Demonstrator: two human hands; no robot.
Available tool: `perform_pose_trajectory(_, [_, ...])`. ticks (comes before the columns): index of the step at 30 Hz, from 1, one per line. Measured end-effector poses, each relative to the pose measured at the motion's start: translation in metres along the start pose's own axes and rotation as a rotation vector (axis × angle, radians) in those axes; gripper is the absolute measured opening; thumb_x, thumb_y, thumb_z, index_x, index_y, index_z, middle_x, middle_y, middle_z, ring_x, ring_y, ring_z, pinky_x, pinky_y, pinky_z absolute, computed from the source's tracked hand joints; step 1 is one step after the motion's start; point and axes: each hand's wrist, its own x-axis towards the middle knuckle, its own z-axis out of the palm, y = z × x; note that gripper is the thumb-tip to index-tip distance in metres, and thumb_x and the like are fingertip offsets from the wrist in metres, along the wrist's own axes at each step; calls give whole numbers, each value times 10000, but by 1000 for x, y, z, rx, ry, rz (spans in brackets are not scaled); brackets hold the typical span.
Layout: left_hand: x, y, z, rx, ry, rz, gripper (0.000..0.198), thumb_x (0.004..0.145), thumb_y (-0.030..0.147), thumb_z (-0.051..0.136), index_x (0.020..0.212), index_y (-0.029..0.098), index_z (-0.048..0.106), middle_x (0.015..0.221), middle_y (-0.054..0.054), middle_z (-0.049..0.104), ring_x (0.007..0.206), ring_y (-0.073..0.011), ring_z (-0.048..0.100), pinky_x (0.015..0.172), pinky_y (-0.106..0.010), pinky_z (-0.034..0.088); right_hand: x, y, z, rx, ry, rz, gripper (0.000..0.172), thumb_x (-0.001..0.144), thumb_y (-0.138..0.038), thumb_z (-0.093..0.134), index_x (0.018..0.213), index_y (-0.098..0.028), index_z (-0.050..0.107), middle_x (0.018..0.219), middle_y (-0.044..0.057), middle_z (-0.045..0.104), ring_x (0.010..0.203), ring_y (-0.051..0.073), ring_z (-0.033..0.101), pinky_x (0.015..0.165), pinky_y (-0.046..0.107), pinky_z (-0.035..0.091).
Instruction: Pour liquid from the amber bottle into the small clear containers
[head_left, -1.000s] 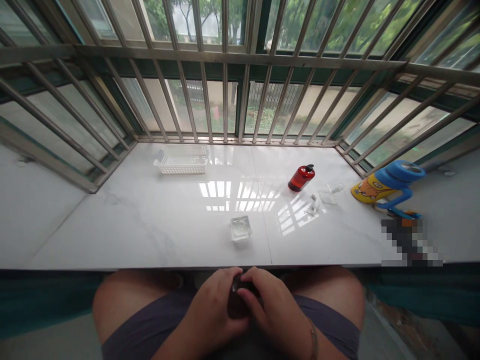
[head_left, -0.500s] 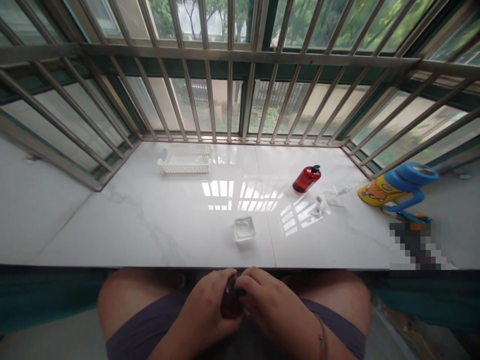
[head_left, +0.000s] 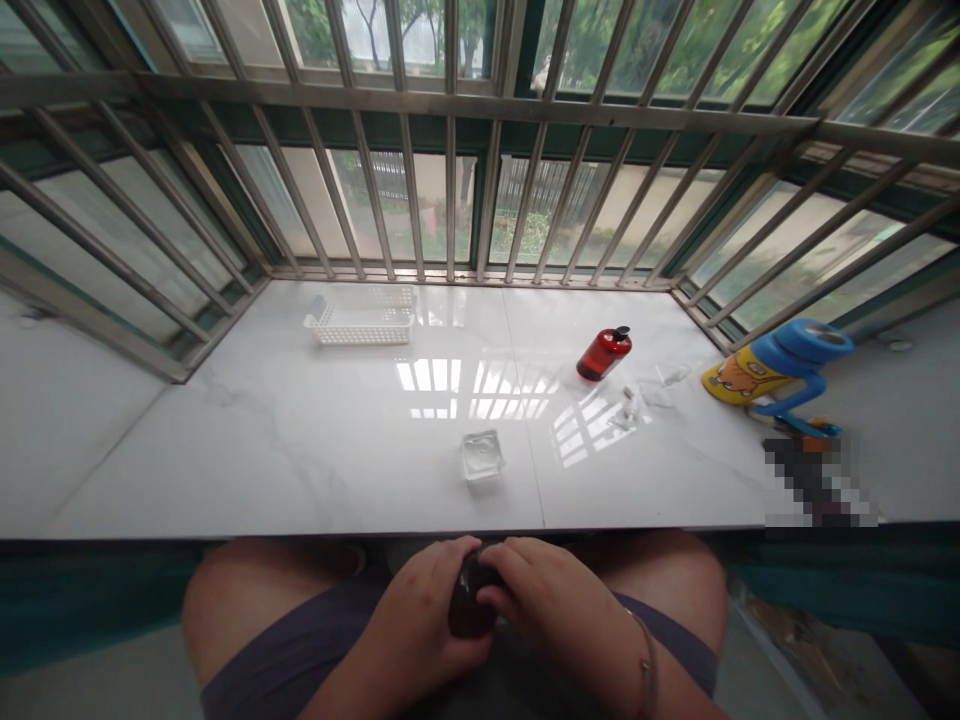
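Little shift since earlier: my left hand [head_left: 420,618] and right hand [head_left: 553,600] stay clamped on the dark object [head_left: 465,608], smooth and rounded, wedged between them, bottom centre.

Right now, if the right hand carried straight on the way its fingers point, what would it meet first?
The right hand points left across the lap, so it meets the small dark rounded object that its fingers grip, then the left hand behind it. Depth there is unclear.
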Motion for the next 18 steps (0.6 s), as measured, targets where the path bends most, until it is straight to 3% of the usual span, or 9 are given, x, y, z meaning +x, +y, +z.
perform_pose_trajectory(7, [3,13,-29,-188,-234,-106,916,658,291,908,1498,305,542,1502,-85,659,1367,-345,646,1195,-497,520,-13,7,-14,3,120,-298,314,958,-143,748,1227,-296,696,1092,3,720,964,200,687,863,305,560])
perform_pose_trajectory(11, [3,5,-43,-206,-194,-131,929,694,311,905,1528,310,495,1497,-102,655,1354,-347,655,1178,-492,525,-14,24,-30,107,291,-257,353,1048,-172,577,1371,-302,638,1181,44,701,1033,187,679,910,298,564])
perform_pose_trajectory(14, [0,-2,-47,-201,-70,-196,816,735,355,892,1455,284,513,1417,-110,695,1279,-325,699,1118,-453,567,-3,70,-32,48,473,-79,373,1083,-239,506,1439,-293,603,1202,79,700,1109,218,671,987,359,558])
perform_pose_trajectory(18, [-4,-8,-52,-238,53,-230,692,767,371,874,1358,289,524,1326,-70,730,1183,-280,740,1049,-400,601,10,163,-19,-156,671,179,265,1041,-374,563,1227,-225,680,1130,106,749,1037,278,701,983,438,566])
